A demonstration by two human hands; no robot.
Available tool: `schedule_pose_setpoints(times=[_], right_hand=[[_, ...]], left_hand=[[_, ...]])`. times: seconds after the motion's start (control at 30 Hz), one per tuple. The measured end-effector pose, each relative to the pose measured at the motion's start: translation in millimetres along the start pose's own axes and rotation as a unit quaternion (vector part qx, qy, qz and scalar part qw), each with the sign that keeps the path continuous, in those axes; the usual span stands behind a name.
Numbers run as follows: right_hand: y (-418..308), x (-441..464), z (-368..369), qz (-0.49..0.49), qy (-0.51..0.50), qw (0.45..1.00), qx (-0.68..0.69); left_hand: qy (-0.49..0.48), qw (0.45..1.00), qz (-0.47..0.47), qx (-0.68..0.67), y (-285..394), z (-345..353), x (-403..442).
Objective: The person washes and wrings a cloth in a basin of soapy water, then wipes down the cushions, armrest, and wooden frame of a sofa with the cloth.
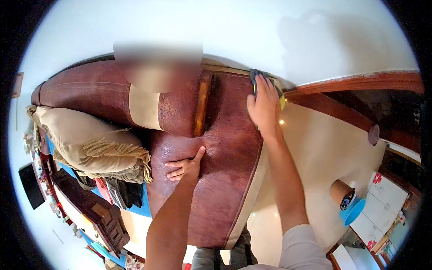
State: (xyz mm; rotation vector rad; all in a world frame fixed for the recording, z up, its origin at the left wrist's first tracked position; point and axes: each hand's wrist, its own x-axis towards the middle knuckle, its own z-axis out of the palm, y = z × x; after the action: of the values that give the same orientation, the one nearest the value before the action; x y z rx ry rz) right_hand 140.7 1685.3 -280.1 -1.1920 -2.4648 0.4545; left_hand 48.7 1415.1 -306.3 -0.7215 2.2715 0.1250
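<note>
Gripping a dark, yellow-edged cloth [253,75] under the right hand [264,108], with fingers curled over it, at the far right corner of the reddish-brown leather sofa [225,180]. Resting the left hand [185,169], unclenched and empty, nearer and leftward on the leather. Seemingly under way; impossible to tell done leather from undone.

From the head camera I look forward and down. My only view is wide and round, near the brown sofa [225,193].
</note>
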Motion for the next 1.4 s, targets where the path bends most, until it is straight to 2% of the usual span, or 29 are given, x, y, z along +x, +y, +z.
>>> schedule_pose_setpoints(times=[0.03, 0.1, 0.23, 0.33, 0.43, 0.5, 0.57, 0.67, 0.77, 0.9, 1.0, 1.07, 1.13, 1.17, 1.23, 1.3, 1.4], right_hand=[[1, -18, -1, -0.002, 0.042, 0.999, -0.022], [-18, -61, -15, -0.039, -0.001, 0.999, -0.013], [-53, -162, -28, -0.118, -0.237, 0.963, 0.055], [-52, -176, -31, -0.184, -0.254, 0.946, 0.087], [-50, -119, -29, -0.116, -0.159, 0.98, 0.025], [-48, -76, -13, -0.046, -0.073, 0.996, -0.025], [-45, -38, 14, 0.046, 0.02, 0.996, -0.078], [-55, -8, 36, 0.079, 0.043, 0.992, -0.083], [-74, -38, 23, -0.1, -0.099, 0.99, -0.032], [-76, -154, -7, -0.21, -0.19, 0.956, 0.076], [-53, -180, -18, -0.276, -0.336, 0.898, 0.065], [-55, -131, -35, -0.186, -0.261, 0.946, -0.044], [-45, -87, -13, -0.067, -0.095, 0.99, -0.075], [-41, -64, 0, -0.042, -0.041, 0.995, -0.086], [-47, -28, 21, -0.007, -0.009, 0.993, -0.116], [-57, -17, 31, -0.033, -0.003, 0.996, -0.084], [-83, -65, 18, -0.1, -0.093, 0.99, -0.031]], left_hand=[[0.0, 1.0, -0.002, 0.002, 1, 0, -1], [0.004, 1.0, -0.006, 0.008, 2, -3, -2], [0.003, 1.0, 0.0, 0.013, 0, -2, 0], [0.002, 1.0, -0.006, 0.004, 3, -7, -8], [0.012, 1.0, -0.005, 0.005, 1, 1, 1], [-0.054, 0.998, 0.0, 0.022, -11, 12, 26], [-0.119, 0.993, 0.012, -0.001, -7, -3, 17], [-0.172, 0.985, 0.029, -0.012, -5, -6, 14], [-0.186, 0.981, 0.045, -0.015, -4, -7, 12], [-0.174, 0.984, 0.046, 0.009, 0, -7, 8], [-0.142, 0.989, 0.033, 0.032, 2, -8, 7], [-0.085, 0.996, 0.019, 0.035, 1, -7, 1], [-0.023, 0.999, 0.007, 0.024, 1, -3, -4], [0.006, 1.0, 0.005, 0.013, 2, -2, -3], [0.024, 1.0, 0.0, 0.013, 1, 6, 7], [0.015, 1.0, -0.001, -0.003, 1, 1, 1], [0.012, 1.0, 0.007, -0.01, 4, -1, 0]])
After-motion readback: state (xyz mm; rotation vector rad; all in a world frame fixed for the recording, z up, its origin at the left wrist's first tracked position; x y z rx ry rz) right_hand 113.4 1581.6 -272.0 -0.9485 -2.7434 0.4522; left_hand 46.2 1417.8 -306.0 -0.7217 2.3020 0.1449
